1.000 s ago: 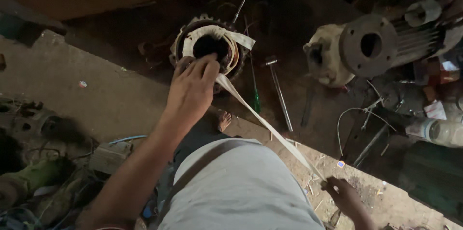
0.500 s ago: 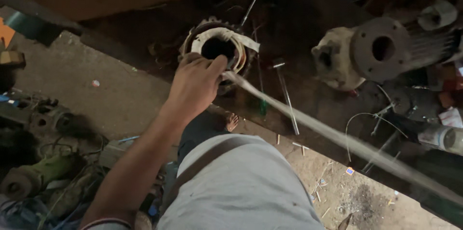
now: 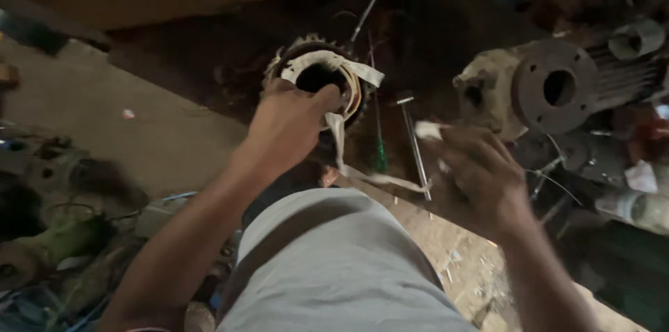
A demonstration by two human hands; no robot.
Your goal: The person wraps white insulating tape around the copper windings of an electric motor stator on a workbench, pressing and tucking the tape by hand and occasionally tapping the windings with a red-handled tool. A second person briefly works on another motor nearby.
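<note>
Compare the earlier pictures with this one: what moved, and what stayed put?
The right hand, far out at the lower right a second ago with the white tape stretched long, has come in close to the motor winding; the tape between is now short and slack. The left hand stays pressed on the winding's rim. The green screwdriver and the metal rod lie as before.

dark, grimy workshop floor bearing: round motor stator with white tape winding, sitting at far centre; long metal rods and a green-handled screwdriver lying just right of it; flanged grey motor housing resting at far right; pale concrete slab running along the left; green power tool and tangled wires lying at near left.
</note>
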